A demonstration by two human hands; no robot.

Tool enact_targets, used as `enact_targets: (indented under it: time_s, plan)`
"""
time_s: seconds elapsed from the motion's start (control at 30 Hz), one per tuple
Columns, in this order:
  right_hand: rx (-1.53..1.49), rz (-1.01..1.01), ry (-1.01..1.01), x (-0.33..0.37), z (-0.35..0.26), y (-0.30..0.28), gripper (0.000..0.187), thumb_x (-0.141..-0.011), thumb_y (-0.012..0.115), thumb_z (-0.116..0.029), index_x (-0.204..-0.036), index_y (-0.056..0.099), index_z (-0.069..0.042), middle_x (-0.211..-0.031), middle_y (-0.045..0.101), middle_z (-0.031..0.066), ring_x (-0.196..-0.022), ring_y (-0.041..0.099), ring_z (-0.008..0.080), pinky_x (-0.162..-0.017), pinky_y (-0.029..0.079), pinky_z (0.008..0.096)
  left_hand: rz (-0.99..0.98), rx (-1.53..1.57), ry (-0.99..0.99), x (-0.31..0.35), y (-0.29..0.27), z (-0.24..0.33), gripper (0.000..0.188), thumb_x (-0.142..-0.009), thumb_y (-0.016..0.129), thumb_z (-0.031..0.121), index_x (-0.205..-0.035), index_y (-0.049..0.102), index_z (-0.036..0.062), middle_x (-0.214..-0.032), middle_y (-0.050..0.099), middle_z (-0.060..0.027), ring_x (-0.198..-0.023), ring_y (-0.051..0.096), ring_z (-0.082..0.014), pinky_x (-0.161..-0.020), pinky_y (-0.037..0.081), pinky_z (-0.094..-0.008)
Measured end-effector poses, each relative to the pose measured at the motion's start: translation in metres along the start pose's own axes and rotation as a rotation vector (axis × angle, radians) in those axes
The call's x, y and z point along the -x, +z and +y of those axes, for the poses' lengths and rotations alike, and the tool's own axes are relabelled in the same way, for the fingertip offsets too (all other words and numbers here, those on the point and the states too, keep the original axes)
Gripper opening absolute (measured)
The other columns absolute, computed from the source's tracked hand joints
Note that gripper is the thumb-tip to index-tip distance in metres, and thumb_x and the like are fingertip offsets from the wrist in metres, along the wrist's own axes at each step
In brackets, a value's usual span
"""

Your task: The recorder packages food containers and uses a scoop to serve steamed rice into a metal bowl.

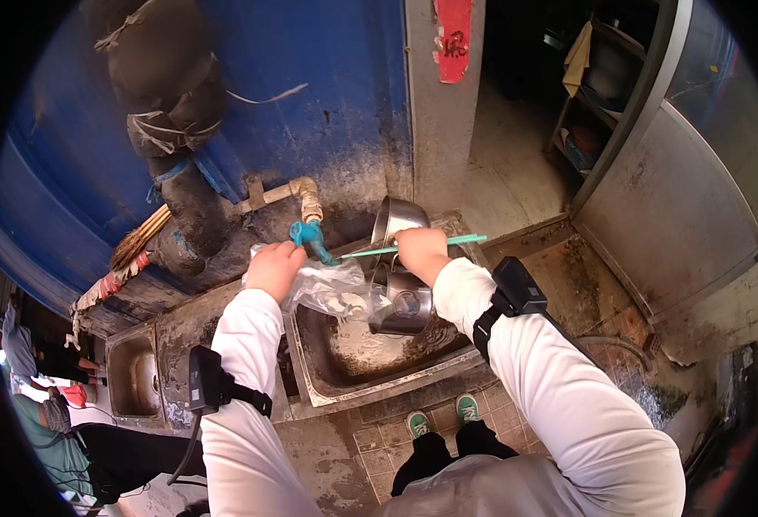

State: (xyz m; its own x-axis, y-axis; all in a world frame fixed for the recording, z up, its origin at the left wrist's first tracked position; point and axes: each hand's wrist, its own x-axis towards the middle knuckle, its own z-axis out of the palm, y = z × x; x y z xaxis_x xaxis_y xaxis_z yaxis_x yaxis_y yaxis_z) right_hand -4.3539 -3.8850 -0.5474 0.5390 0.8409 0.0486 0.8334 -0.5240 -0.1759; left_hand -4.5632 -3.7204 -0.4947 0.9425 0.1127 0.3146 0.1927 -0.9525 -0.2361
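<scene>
My left hand point(275, 270) is closed on the gathered top of a clear plastic bag point(323, 283), close beside a blue tap point(311, 238). The bag hangs over the sink, with something pale in its lower part that I cannot make out. My right hand point(422, 252) is closed round thin green chopsticks point(467, 239), which stick out on both sides of the fist. One steel mug point(396, 215) tilts just behind that hand. Below it, a second steel mug point(402, 314) hangs or rests over the sink; whether my fingers also hold the mugs' handles is hidden.
A stained steel sink point(337, 398) is set in a worn counter under my hands. Farther left is a smaller basin point(135, 375). A wrapped pipe point(180, 207) runs down the blue wall point(327, 86). Another person point(60, 439) is at the lower left. A doorway opens at the right.
</scene>
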Motion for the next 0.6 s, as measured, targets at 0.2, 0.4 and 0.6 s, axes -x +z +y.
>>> enact_targets:
  time_s: [0.2, 0.4, 0.6]
  plan:
    - [0.685, -0.127, -0.01, 0.033, 0.141, -0.047, 0.016, -0.072, 0.052, -0.014, -0.077, 0.067, -0.014, -0.078, 0.064, 0.004, -0.073, 0.059, 0.0201, -0.061, 0.036, 0.0378, -0.06, 0.113, -0.187, -0.021, -0.055, 0.044, 0.039, -0.064, 0.057, 0.002, -0.101, 0.056, 0.0136, -0.069, 0.054, -0.0106, -0.063, 0.055, -0.0272, -0.056, 0.043, -0.0377]
    - [0.65, -0.106, 0.518, 0.139, 0.382, -0.107, 0.019, -0.073, 0.049, -0.013, -0.081, 0.067, -0.013, -0.08, 0.064, 0.0043, -0.077, 0.061, 0.0214, -0.061, 0.044, 0.0357, -0.186, 0.866, 0.161, -0.057, -0.114, 0.241, 0.041, -0.064, 0.06, 0.0, -0.104, 0.055, 0.0096, -0.066, 0.053, -0.012, -0.058, 0.053, -0.027, -0.052, 0.042, -0.0346]
    - [0.675, -0.264, 0.679, 0.224, 0.539, -0.119, 0.018, -0.073, 0.051, -0.017, -0.082, 0.067, -0.014, -0.08, 0.064, 0.0049, -0.077, 0.062, 0.0211, -0.057, 0.043, 0.0343, -0.5, 1.331, 0.607, -0.173, -0.086, 0.45, 0.032, -0.069, 0.059, 0.007, -0.101, 0.055, 0.0077, -0.08, 0.056, -0.0096, -0.073, 0.055, -0.027, -0.062, 0.044, -0.0324]
